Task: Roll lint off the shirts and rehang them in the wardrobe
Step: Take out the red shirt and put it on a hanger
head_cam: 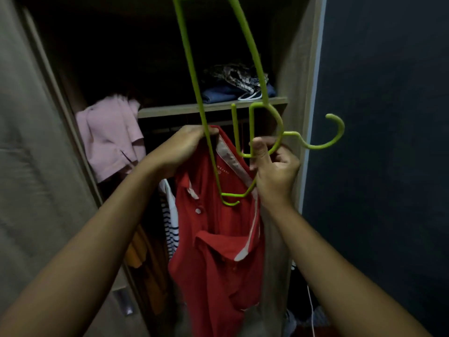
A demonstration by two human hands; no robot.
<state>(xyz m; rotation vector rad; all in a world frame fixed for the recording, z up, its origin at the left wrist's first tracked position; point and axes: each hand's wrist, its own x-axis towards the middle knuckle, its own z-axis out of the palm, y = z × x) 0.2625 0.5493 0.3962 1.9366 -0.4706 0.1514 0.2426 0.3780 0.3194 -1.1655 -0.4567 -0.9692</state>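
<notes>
Fingers (194, 131) of your left hand (181, 149) clamp the shirt (218, 251) collar mid-frame while your right hand (275, 169) pinches the hanger (194, 81) entering its neck, so rehanging looks half done, with the wardrobe (296, 81) rail left.

The only writing I can find is a small white print (222, 169) inside the back of the neck of the red polo shirt with white trim (213, 239). It is a short row of capitals, and I read its end as "RDANO", though blurred. A thin bar of the lime-green plastic hanger (192, 69) crosses just left of it, so I cannot tell how the word begins. Below sits a tiny white ring, unreadable.
</notes>
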